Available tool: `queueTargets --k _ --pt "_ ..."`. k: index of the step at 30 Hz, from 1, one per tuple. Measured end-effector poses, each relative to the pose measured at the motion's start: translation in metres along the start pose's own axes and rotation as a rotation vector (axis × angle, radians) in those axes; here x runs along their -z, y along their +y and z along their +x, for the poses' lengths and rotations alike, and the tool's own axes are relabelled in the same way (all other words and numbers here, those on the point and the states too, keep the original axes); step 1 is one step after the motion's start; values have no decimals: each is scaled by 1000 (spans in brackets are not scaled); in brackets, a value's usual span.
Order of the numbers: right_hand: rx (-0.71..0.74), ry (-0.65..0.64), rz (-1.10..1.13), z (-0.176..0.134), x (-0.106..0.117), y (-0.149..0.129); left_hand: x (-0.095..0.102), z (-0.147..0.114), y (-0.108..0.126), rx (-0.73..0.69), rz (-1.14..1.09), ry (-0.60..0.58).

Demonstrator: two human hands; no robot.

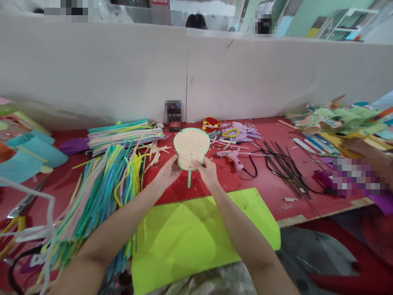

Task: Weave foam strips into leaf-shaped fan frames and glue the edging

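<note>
A small cream hand fan with ribbed rows, a mint-green edge and a short green twisted handle is held up over the red table. My left hand grips its lower left edge. On the lower right edge, my right hand pinches it, with the thumb on the front face. The fingers behind the fan are hidden. Beneath my forearms lies a bright yellow-green sheet along the table's front. A pink glue gun rests to the right of my right hand.
Long bundles of coloured pipe cleaners lie on the left, near scissors. Dark thin rods and a black cable are on the right. A phone-like object leans against the white partition. Another person's hand is at far right.
</note>
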State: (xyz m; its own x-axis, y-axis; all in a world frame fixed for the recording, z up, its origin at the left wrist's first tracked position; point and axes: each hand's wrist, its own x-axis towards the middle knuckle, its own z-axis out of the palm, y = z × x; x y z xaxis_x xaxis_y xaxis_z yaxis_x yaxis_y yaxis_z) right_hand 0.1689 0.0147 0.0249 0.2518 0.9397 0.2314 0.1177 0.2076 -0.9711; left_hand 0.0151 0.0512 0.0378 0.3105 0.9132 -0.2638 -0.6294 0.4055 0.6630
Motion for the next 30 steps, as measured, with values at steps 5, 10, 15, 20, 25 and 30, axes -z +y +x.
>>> queueTargets --k 5,10,15,20,25,30 --pt "9 0 -22 0 0 0 -1 -1 0 -21 29 24" --pt "7 21 -4 0 1 -2 -1 -1 0 -69 101 52" --pt "-75 66 250 -4 -12 -3 -6 -8 -7 -229 188 137" --pt "-242 59 541 -7 -28 3 -10 -16 -7 -423 416 152" --pt "-232 180 605 -4 -28 4 -14 -24 2 -585 693 138" --pt "-208 179 556 -7 -32 1 -19 -32 3 -676 766 146"
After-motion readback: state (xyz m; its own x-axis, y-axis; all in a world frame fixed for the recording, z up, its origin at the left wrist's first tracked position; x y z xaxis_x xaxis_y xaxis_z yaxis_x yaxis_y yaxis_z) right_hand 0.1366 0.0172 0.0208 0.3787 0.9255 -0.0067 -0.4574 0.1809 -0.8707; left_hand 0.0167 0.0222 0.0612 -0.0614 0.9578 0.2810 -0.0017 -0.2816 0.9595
